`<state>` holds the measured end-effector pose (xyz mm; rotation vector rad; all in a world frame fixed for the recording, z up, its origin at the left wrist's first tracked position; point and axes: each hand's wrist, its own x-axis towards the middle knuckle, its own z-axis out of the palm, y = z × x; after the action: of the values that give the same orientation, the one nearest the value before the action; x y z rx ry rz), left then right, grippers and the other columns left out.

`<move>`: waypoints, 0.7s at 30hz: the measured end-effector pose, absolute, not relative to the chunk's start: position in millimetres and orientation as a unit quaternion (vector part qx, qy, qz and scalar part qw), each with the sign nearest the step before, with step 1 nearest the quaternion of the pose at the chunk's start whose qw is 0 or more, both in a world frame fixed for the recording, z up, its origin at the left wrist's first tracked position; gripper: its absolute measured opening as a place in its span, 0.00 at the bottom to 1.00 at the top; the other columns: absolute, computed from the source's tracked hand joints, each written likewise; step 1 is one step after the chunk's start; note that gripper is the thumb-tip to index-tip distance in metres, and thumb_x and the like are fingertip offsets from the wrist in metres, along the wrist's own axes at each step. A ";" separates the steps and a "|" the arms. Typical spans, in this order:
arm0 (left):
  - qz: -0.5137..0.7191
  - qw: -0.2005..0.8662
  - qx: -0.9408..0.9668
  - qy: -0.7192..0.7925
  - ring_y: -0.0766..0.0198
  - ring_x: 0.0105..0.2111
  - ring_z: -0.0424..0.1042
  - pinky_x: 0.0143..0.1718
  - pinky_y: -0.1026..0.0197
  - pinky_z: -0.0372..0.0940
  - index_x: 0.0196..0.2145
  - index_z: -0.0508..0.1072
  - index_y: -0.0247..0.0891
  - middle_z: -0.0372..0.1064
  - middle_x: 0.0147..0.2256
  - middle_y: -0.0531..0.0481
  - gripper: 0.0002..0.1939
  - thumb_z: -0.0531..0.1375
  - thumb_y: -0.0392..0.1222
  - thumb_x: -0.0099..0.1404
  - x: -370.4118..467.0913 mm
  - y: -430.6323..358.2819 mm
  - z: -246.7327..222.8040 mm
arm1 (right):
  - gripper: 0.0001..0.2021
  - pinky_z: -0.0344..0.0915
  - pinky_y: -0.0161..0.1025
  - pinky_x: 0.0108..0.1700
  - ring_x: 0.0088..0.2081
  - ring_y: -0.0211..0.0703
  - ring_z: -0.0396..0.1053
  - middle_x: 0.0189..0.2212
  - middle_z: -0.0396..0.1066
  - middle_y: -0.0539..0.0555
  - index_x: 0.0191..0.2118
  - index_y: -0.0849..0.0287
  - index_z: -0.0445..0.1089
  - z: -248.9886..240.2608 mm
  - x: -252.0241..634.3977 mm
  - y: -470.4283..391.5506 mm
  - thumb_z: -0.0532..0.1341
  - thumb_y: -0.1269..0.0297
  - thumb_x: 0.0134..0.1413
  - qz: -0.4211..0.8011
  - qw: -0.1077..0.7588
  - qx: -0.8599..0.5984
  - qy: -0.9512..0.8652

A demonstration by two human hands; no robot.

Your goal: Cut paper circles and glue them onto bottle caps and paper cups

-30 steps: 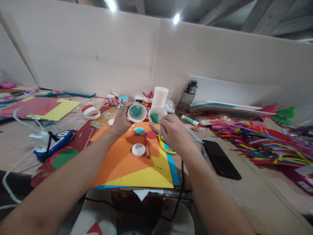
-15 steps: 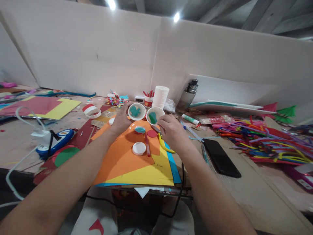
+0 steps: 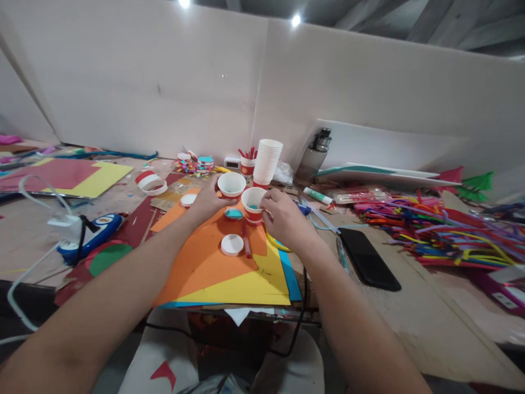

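My left hand point(image 3: 208, 201) grips a white-and-red paper cup point(image 3: 232, 179) by its left side, its fingers closed round it. My right hand point(image 3: 288, 220) holds a second paper cup point(image 3: 253, 217) by its right side; that one sits slightly lower and closer to me. Both cups stand nearly upright, mouths up, with teal inside. Just below them are a small teal-topped disc point(image 3: 234, 214), a white round lid point(image 3: 232, 245) and a red stick point(image 3: 247, 246). Orange paper point(image 3: 200, 266) and yellow paper point(image 3: 250, 290) lie beneath. A yellow-handled tool point(image 3: 278, 244) is partly hidden by my right hand.
Behind the cups rises a tall stack of paper cups point(image 3: 268, 158), near a cup of red sticks point(image 3: 248, 164). A black phone point(image 3: 369, 260) and many pipe cleaners point(image 3: 443, 230) lie right. At left are a blue device point(image 3: 92, 235) and a red-and-white ring point(image 3: 151, 183).
Both cups have turned from mouths facing me to nearly upright. The right cup has come lower and now covers the red paper circle. My hands still hold them.
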<state>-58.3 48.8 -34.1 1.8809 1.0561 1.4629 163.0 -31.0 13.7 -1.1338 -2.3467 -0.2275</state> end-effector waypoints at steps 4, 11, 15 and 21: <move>0.535 0.263 0.691 0.408 0.54 0.48 0.72 0.49 0.51 0.68 0.49 0.66 0.38 0.71 0.49 0.42 0.34 0.73 0.43 0.45 -62.2 49.9 -29.4 | 0.09 0.64 0.41 0.41 0.40 0.46 0.64 0.37 0.66 0.59 0.29 0.61 0.70 22.9 168.4 -35.9 0.56 0.79 0.50 -0.071 0.243 -0.431 -0.866; 0.520 0.299 0.705 0.379 0.53 0.49 0.72 0.49 0.49 0.69 0.51 0.67 0.39 0.72 0.49 0.42 0.33 0.71 0.42 0.47 -83.7 56.1 -12.5 | 0.02 0.63 0.43 0.44 0.41 0.47 0.63 0.34 0.66 0.56 0.30 0.60 0.71 23.5 166.9 -40.9 0.62 0.72 0.51 -0.030 0.163 -0.380 -0.910; 0.473 0.310 0.734 0.377 0.52 0.47 0.73 0.47 0.47 0.70 0.50 0.70 0.39 0.74 0.45 0.43 0.33 0.71 0.43 0.46 -95.8 52.7 -1.1 | 0.07 0.65 0.44 0.45 0.43 0.47 0.65 0.40 0.66 0.57 0.36 0.59 0.71 15.1 164.1 -35.5 0.67 0.67 0.51 0.020 0.188 -0.408 -0.893; 0.343 0.315 0.810 0.356 0.50 0.45 0.75 0.44 0.49 0.71 0.47 0.75 0.44 0.76 0.42 0.47 0.32 0.72 0.40 0.41 -107.6 42.5 9.3 | 0.31 0.64 0.47 0.56 0.57 0.51 0.62 0.55 0.59 0.60 0.55 0.55 0.61 13.6 164.0 -36.2 0.71 0.65 0.44 0.078 0.256 -0.411 -0.871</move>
<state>-107.6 42.5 9.3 2.1342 0.9379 0.9023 164.0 -36.2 13.6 -1.1165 -2.3646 0.2126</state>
